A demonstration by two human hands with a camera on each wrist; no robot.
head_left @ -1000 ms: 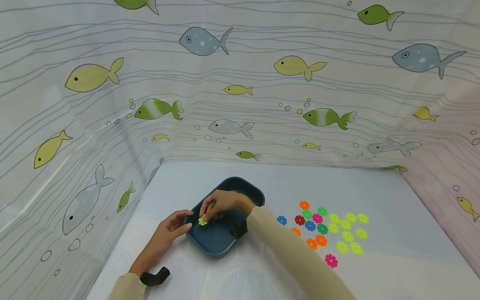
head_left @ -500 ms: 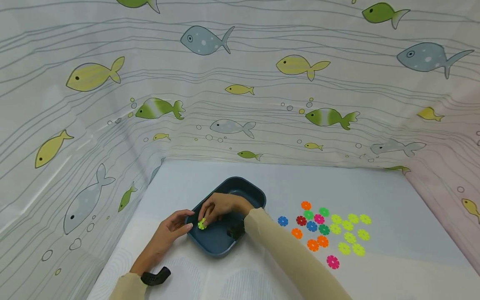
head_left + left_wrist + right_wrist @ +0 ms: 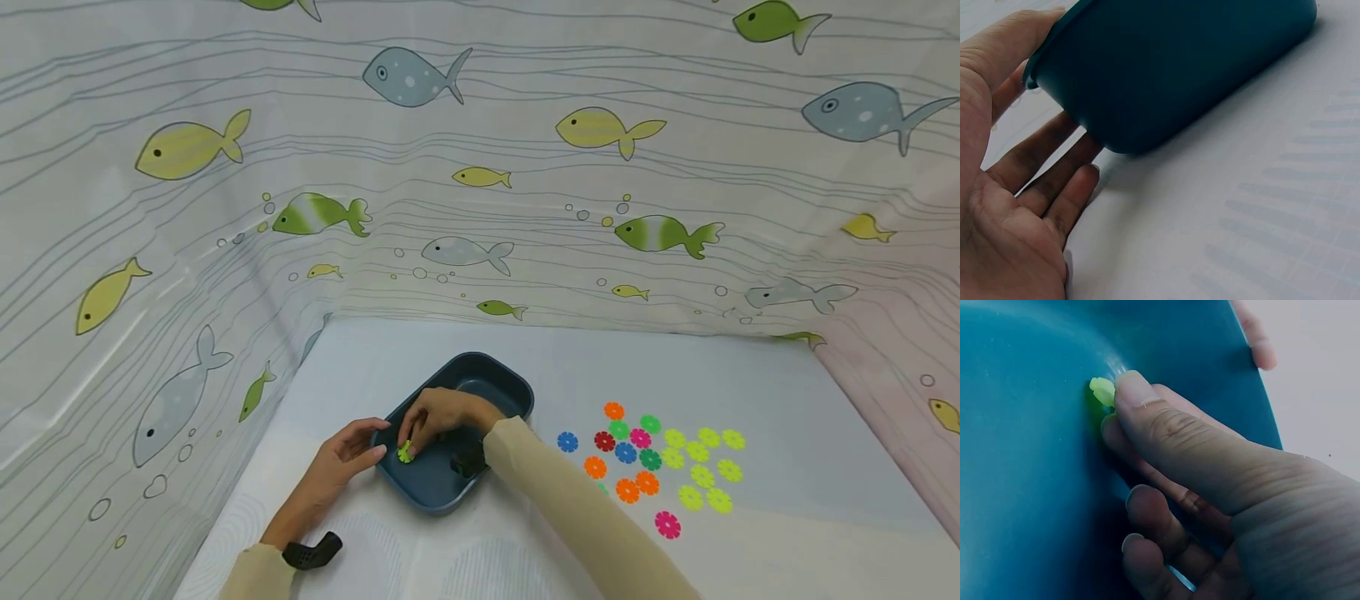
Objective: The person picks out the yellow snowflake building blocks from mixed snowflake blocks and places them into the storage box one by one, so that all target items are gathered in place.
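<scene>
In the head view a dark blue rounded plastic bin (image 3: 427,483) lies at a slant on the white table. My right hand (image 3: 438,412) reaches into its left end. Thumb and index finger pinch a yellow-green notched plastic disc (image 3: 406,452), tilted close to the bin floor; the right wrist view shows only part of the disc (image 3: 1103,392) beyond the thumb. The other right fingers curl loosely. My left hand (image 3: 337,462) touches the bin's left corner. In the left wrist view its thumb (image 3: 1013,40) rests at the rim, with fairly straight fingers along the outer wall.
To the right of the bin lie several notched discs, among them a pink disc (image 3: 667,525), a blue disc (image 3: 567,442), an orange disc (image 3: 614,411) and a yellow disc (image 3: 730,471). Fish-printed sheeting (image 3: 465,283) stands around the table.
The right hand and the pinched disc have shifted only slightly inside the bin. The left hand stays at the corner. The whole head view has drifted a little.
</scene>
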